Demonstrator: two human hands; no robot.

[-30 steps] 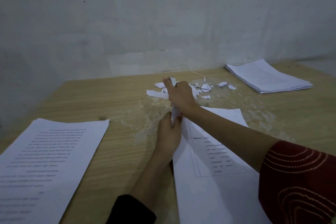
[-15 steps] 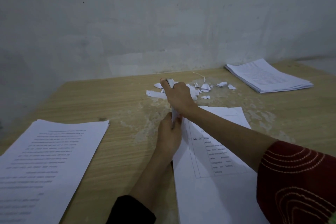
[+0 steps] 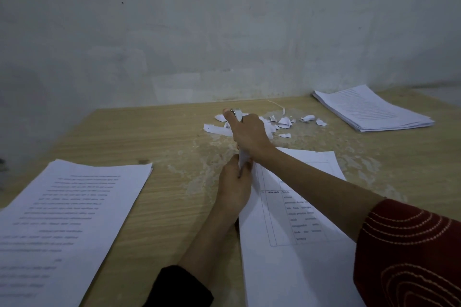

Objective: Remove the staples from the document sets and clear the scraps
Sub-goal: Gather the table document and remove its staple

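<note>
While the left hand [image 3: 235,182] pinches the top-left corner of the document set [image 3: 299,269] with curled fingers, the right hand [image 3: 249,133] closes over the same raised corner from above. Head view: the right hand's fingers are curled tight around the lifted paper and the thumb points away from the person. A small metal piece [image 3: 233,111] shows at the thumb tip; what it is cannot be told. The document set lies on the table [image 3: 174,207] at centre-right, directly in front of the person, with a printed grid on its top sheet. Its corner is pulled up off the surface between the two hands. Torn paper scraps [image 3: 284,122] lie scattered just beyond the right hand, near the wall [image 3: 224,32]. A printed stack [image 3: 69,219] lies at the near left, well apart from the hands. A second stack [image 3: 369,109] lies at the far right.
</note>
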